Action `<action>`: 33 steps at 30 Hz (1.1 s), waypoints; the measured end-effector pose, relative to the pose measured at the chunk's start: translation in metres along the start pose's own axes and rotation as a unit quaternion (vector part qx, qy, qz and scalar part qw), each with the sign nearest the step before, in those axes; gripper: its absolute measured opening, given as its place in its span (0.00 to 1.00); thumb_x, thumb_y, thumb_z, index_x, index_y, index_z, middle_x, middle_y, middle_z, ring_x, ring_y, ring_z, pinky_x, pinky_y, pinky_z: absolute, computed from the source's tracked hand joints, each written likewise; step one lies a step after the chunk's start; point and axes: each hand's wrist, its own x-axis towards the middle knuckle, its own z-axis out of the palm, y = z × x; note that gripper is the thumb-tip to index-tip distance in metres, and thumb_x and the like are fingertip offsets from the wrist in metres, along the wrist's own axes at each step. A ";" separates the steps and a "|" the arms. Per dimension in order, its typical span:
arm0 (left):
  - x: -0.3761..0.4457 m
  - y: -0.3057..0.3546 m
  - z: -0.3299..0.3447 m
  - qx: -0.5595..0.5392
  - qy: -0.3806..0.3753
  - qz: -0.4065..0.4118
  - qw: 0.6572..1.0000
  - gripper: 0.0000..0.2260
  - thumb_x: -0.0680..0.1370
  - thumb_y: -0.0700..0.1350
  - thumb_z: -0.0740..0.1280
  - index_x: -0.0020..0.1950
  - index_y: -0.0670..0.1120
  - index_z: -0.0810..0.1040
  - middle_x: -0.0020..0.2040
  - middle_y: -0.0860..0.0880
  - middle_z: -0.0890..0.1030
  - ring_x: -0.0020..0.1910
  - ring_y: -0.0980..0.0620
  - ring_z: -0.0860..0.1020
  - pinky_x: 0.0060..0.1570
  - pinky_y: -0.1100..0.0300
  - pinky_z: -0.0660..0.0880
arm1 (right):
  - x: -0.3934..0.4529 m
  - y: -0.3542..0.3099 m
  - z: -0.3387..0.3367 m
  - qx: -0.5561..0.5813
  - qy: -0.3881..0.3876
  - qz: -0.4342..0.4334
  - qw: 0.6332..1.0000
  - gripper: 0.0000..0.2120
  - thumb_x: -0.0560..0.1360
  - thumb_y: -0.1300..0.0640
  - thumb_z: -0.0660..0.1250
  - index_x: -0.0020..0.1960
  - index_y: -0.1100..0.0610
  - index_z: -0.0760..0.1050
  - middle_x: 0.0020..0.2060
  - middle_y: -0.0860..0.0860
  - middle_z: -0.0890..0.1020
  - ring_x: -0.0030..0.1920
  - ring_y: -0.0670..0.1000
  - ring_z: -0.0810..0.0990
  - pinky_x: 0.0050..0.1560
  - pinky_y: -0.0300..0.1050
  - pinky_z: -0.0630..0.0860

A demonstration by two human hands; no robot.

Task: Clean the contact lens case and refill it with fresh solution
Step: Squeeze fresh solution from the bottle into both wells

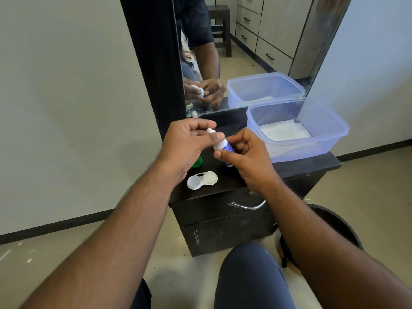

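A white contact lens case [201, 179] lies open on the dark dresser top [301, 165], both wells uncovered. A green cap [197, 162] sits just behind it, partly hidden by my left hand. My right hand [244, 155] grips a small white solution bottle with a blue label [223, 146], tilted to the left above the dresser. My left hand [189, 141] pinches the bottle's white cap [54, 130] at the tip between thumb and fingers.
A clear plastic tub [330, 132] with a white cloth inside stands at the right of the dresser. A mirror [245, 52] rises behind it. A drawer with a metal handle [247, 205] is below. My knee and a dark bin are near the floor.
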 end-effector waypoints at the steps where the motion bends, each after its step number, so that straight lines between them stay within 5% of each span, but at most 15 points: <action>1: 0.000 -0.001 0.003 -0.002 0.007 0.005 1.000 0.15 0.69 0.40 0.77 0.54 0.43 0.81 0.40 0.45 0.84 0.39 0.54 0.83 0.42 0.66 0.77 | 0.000 0.000 0.000 0.006 -0.002 0.002 1.000 0.14 0.68 0.60 0.76 0.46 0.53 0.72 0.44 0.55 0.84 0.44 0.52 0.84 0.43 0.45 0.79; 4: -0.001 0.000 0.005 0.002 0.037 0.030 0.999 0.16 0.67 0.39 0.78 0.52 0.42 0.80 0.39 0.47 0.83 0.36 0.58 0.81 0.38 0.67 0.77 | 0.002 0.001 -0.001 0.023 -0.004 0.000 1.000 0.13 0.69 0.60 0.76 0.46 0.53 0.72 0.44 0.57 0.84 0.44 0.54 0.85 0.44 0.48 0.79; 8: -0.002 -0.003 0.001 0.003 0.024 0.052 0.998 0.16 0.69 0.36 0.76 0.55 0.45 0.78 0.40 0.48 0.85 0.41 0.52 0.84 0.48 0.56 0.80 | 0.002 0.000 -0.002 0.056 0.000 0.002 0.998 0.13 0.70 0.62 0.74 0.48 0.56 0.72 0.45 0.57 0.85 0.46 0.55 0.85 0.46 0.47 0.80; 12: -0.003 0.000 0.000 -0.026 -0.024 0.044 0.998 0.20 0.73 0.32 0.70 0.62 0.47 0.76 0.45 0.47 0.86 0.47 0.52 0.84 0.51 0.58 0.78 | 0.002 0.000 -0.004 0.061 0.000 0.007 0.998 0.13 0.70 0.62 0.74 0.49 0.57 0.72 0.46 0.57 0.85 0.47 0.55 0.85 0.48 0.48 0.80; 16: -0.004 0.003 0.008 -0.055 -0.055 0.022 0.997 0.18 0.74 0.40 0.72 0.63 0.48 0.76 0.49 0.46 0.86 0.50 0.50 0.84 0.57 0.53 0.77 | 0.003 0.000 -0.003 0.053 -0.009 0.002 0.999 0.13 0.70 0.62 0.74 0.49 0.56 0.72 0.48 0.57 0.84 0.49 0.54 0.84 0.51 0.52 0.81; 20: 0.001 -0.004 0.008 0.026 0.036 0.069 0.997 0.25 0.68 0.46 0.78 0.63 0.50 0.75 0.50 0.49 0.84 0.51 0.54 0.81 0.53 0.59 0.77 | 0.002 0.001 -0.004 0.063 0.002 0.000 0.998 0.13 0.70 0.62 0.74 0.49 0.57 0.72 0.47 0.58 0.85 0.49 0.55 0.84 0.50 0.50 0.80; 24: 0.004 -0.010 -0.004 0.088 0.096 0.116 0.985 0.20 0.70 0.39 0.76 0.60 0.48 0.78 0.44 0.50 0.83 0.43 0.55 0.80 0.48 0.59 0.78 | 0.003 0.001 -0.003 0.079 0.006 0.007 0.997 0.15 0.69 0.61 0.75 0.50 0.58 0.72 0.49 0.58 0.84 0.50 0.55 0.84 0.50 0.50 0.80; 29: -0.003 -0.004 0.005 0.043 0.069 0.122 0.989 0.10 0.70 0.44 0.76 0.50 0.45 0.83 0.41 0.49 0.85 0.42 0.53 0.84 0.45 0.61 0.80 | 0.003 0.002 -0.005 0.074 0.002 0.001 0.997 0.14 0.69 0.62 0.74 0.49 0.58 0.72 0.47 0.58 0.84 0.49 0.55 0.84 0.50 0.50 0.80; 33: -0.005 -0.003 0.015 0.115 0.064 0.153 0.979 0.09 0.71 0.46 0.76 0.48 0.46 0.84 0.40 0.51 0.85 0.40 0.56 0.83 0.41 0.64 0.80 | 0.001 -0.004 -0.003 0.055 -0.015 -0.006 0.998 0.14 0.69 0.65 0.74 0.51 0.59 0.72 0.48 0.57 0.84 0.49 0.53 0.85 0.50 0.50 0.81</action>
